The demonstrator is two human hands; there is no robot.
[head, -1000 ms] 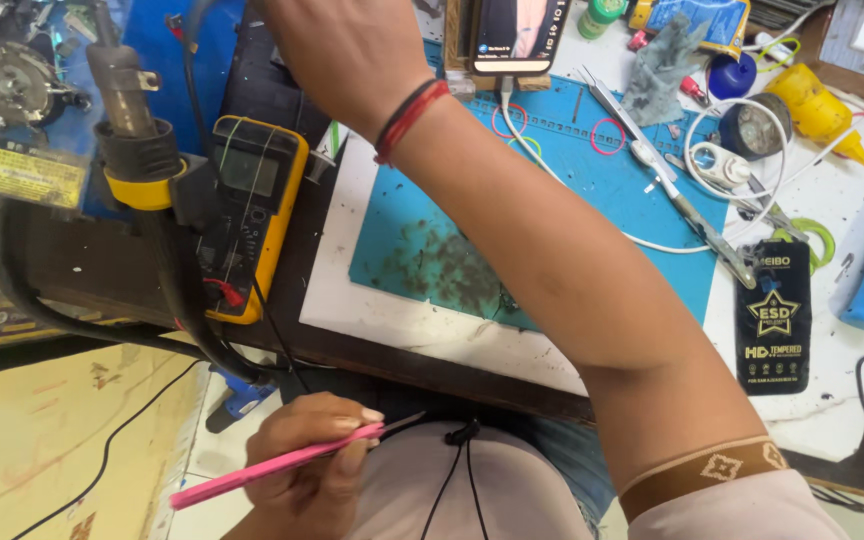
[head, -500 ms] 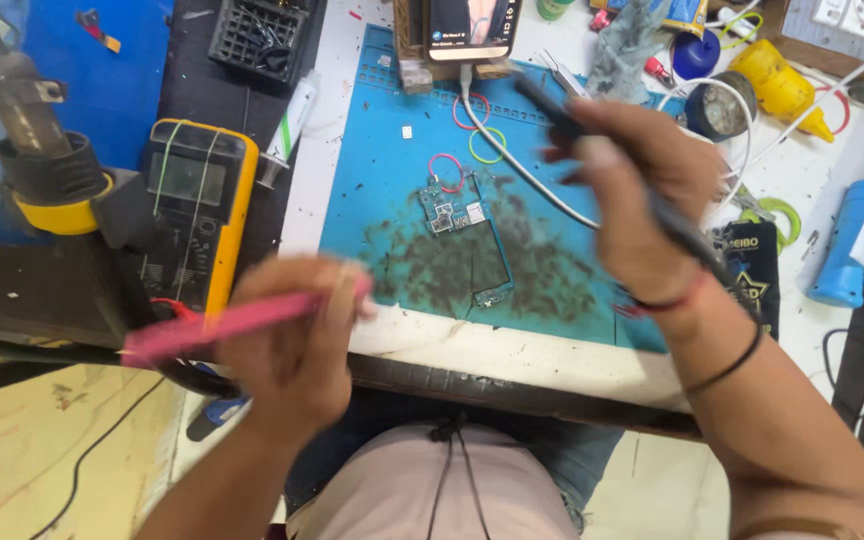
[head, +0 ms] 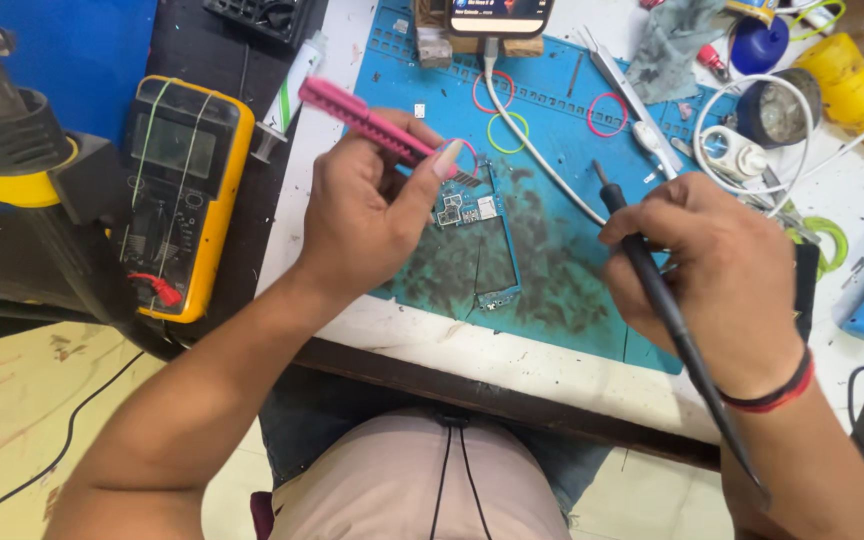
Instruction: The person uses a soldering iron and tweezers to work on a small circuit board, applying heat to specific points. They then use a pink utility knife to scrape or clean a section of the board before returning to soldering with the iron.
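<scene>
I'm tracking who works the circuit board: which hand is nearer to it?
Left. The left hand, holding a pink tool, lies right against the circuit board; the right hand, gripping a black probe, sits apart to its right.

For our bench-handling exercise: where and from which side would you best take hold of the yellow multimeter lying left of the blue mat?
Probably grip the yellow multimeter across its long yellow side edges, coming from above. It lies flat, face up, so the sides are exposed; a mid-body hold avoids the screen and the red plug at its near end.
</scene>
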